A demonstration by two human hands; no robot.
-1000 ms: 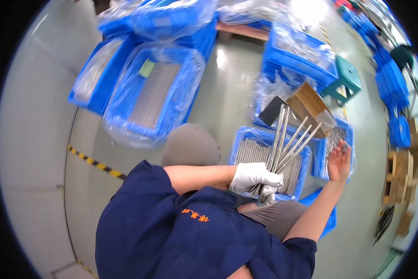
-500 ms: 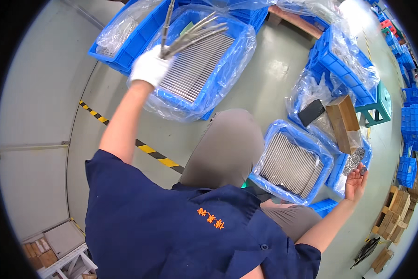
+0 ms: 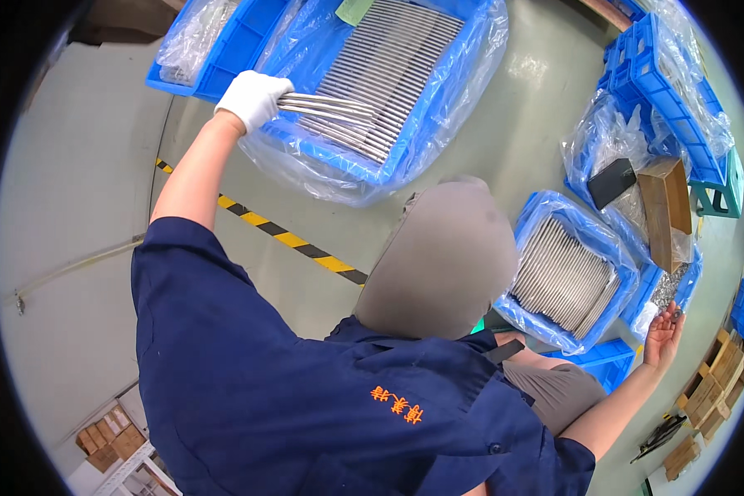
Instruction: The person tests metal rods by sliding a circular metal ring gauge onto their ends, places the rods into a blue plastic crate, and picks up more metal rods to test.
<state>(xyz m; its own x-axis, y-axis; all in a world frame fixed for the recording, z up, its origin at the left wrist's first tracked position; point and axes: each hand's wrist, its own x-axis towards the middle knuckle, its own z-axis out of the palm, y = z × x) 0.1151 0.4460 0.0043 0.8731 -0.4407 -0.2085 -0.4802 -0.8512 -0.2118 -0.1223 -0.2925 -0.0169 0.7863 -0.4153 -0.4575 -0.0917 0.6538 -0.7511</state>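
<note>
My left hand, in a white glove, is closed around the ends of several thin metal rods. They point right, over the near left part of a large blue crate lined with clear plastic. Rows of similar rods lie side by side in that crate, with a green slip of paper at the far end. Off to the right, my bare right hand pinches a small dark round piece at its fingertips. It is beside a blue bin of small metal parts.
A smaller plastic-lined crate of rods stands between my knee and the right-hand bin. Beyond it are a cardboard box, a black flat object and a stacked blue crate. Yellow-black tape crosses the floor; wooden pallets lie far right.
The rods in my left hand have swung from a fan pointing up and away to a level bunch pointing right. The view has shifted; my right hand still holds the small piece.
</note>
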